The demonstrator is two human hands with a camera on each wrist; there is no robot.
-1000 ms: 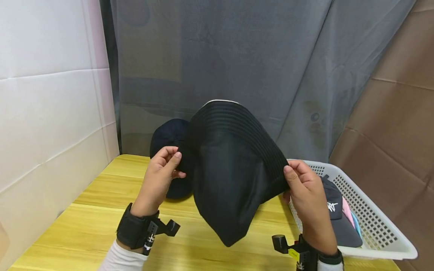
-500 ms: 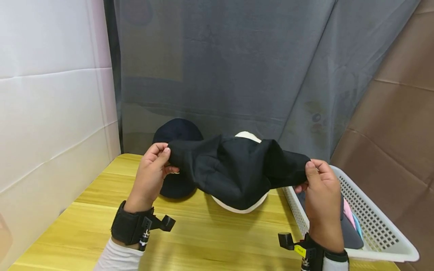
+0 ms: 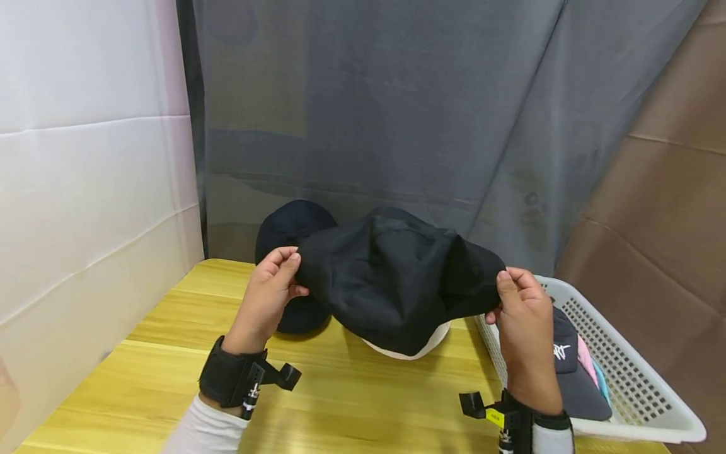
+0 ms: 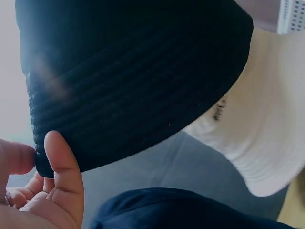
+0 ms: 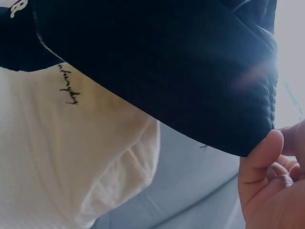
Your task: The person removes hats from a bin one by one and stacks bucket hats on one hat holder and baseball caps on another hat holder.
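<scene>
While both thumbs are clamped down on the brim, you can see how this thing behaves. The left hand (image 3: pixel 266 296) pinches the edge of the black bucket hat (image 3: pixel 391 280) between thumb and curled fingers, and the left wrist view shows the thumb (image 4: pixel 64 167) pressed right on the stitched rim. The right hand (image 3: pixel 524 321) does the same on the opposite side, thumb (image 5: pixel 259 160) on top of the brim edge and the other fingers tucked under it.

The hat hangs stretched between the two hands, above the yellow table (image 3: pixel 170 372), and it droops over a white hat (image 3: pixel 408 347) sitting underneath; I can't tell if the two actually touch. It sags in the middle and creases all over, so I'd say it's light, soft and floppy, with no stiffness in the crown at all. The brim has rows of stitching, which probably makes it the firmest part and the best place to grab. Fabric like that shouldn't slip or break, it'll just fold wherever it isn't supported.

Further out, a dark navy hat (image 3: pixel 289 227) sits behind the left hand near the grey curtain (image 3: pixel 397 107). Off to the right a white basket (image 3: pixel 635 378) holds a dark cap (image 3: pixel 567 359) with white lettering plus something pink and blue beside it.
</scene>
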